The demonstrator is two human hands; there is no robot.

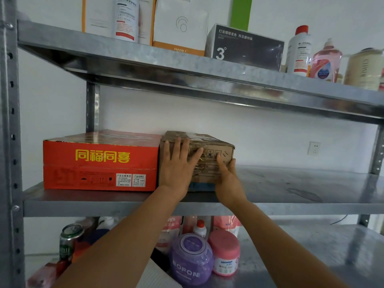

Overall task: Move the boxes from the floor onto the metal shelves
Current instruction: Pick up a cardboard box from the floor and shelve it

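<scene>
A brown taped cardboard box (209, 146) stands on the middle metal shelf (291, 188), touching a red box (99, 161) with yellow characters on its left. My left hand (176, 165) lies flat with spread fingers against the brown box's front face. My right hand (227, 175) holds the box's lower right front corner, thumb on the front and fingers wrapped round the right side.
The shelf's right half is bare metal. The top shelf (145, 55) carries cartons, a grey box (245, 46) and bottles (299, 50). Jars (191, 258), a can (69, 240) and pouches fill the lower shelf. A steel upright (9, 142) stands at the left.
</scene>
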